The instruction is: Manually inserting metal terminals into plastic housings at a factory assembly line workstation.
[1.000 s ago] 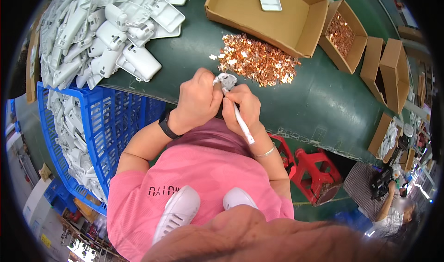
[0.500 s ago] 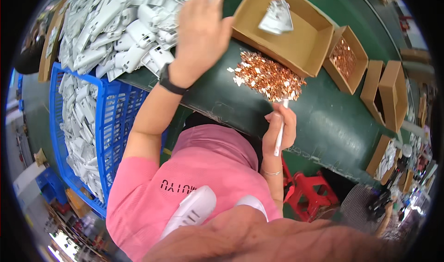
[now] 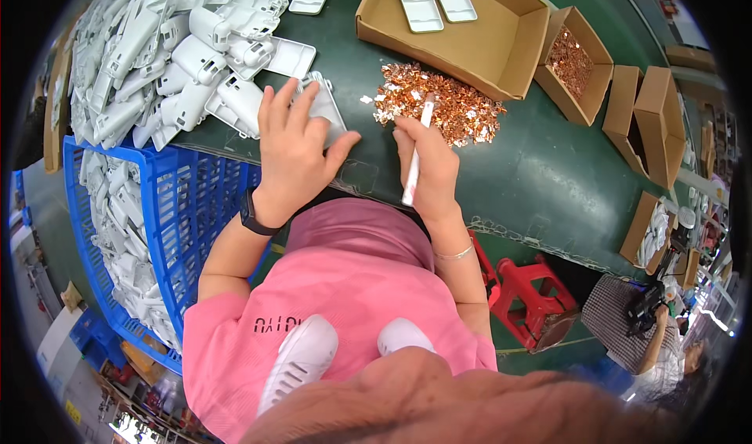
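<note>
My left hand rests by the table's near edge, fingers spread over a white plastic casing that lies flat and is partly covered by them. My right hand grips a slim white pen-like stick, its tip over a heap of small copper-coloured metal pieces. A few pale bits lie among the copper. To the left of my left hand rises a large pile of white plastic casings. Behind the copper heap stands an open cardboard box with two white casings in it.
The work table is green. Below its left edge stands a blue plastic basket full of white parts. To the right are a small box of copper pieces, another cardboard box, and a red stool below. Another person sits at far right.
My left hand has come back from the pile toward me, and a casing now lies beneath it. My right hand has moved left with the stick. The view has shifted slightly.
</note>
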`<control>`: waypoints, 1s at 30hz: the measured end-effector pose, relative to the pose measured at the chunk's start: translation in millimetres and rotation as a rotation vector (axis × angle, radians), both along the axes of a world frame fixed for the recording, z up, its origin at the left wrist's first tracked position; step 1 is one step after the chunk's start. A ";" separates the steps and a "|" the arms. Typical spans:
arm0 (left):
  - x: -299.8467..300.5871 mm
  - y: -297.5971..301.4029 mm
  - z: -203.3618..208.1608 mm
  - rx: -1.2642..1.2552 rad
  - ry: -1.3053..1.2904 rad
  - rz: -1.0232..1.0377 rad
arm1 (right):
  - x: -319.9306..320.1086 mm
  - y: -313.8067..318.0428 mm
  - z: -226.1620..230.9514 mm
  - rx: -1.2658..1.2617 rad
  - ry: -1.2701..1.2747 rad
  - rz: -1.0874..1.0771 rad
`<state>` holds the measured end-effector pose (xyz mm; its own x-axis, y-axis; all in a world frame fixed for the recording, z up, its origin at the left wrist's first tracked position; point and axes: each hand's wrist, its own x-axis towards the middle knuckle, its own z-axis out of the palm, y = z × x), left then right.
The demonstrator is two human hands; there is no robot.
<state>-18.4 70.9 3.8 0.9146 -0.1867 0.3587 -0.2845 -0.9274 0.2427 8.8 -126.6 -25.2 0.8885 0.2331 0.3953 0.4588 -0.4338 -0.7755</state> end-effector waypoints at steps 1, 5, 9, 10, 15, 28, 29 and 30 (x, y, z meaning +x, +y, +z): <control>-0.1 0.5 -2.5 -0.035 -0.058 0.072 | 3.0 4.1 0.9 -0.022 -0.046 -0.031; 7.8 -5.3 -5.0 -0.042 -0.080 0.230 | 5.8 7.9 -1.7 -0.092 -0.087 -0.089; 9.3 -4.5 -12.0 0.081 -0.048 0.149 | 11.4 8.8 -0.2 -0.171 -0.084 0.002; 9.0 -4.7 -12.9 0.130 -0.062 0.100 | 11.9 6.9 1.8 -0.183 -0.054 0.046; 2.5 -6.5 -6.0 0.050 -0.017 0.124 | 6.4 -6.4 0.8 -0.143 -0.046 0.052; 2.4 -3.6 -25.0 -0.502 -0.056 0.146 | 2.9 -1.1 -0.2 -0.128 -0.011 -0.155; 0.3 -2.2 -24.0 -0.500 -0.056 0.147 | 2.2 2.1 0.1 -0.126 -0.010 -0.154; -3.4 -1.0 -21.0 -0.786 0.121 0.174 | 1.9 6.2 1.5 -0.123 -0.006 -0.149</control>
<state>-21.8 69.9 -17.2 0.9480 0.2270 0.2229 -0.0823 -0.5019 0.8610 10.6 -120.4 -23.7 0.9144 0.1456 0.3777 0.3870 -0.5885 -0.7099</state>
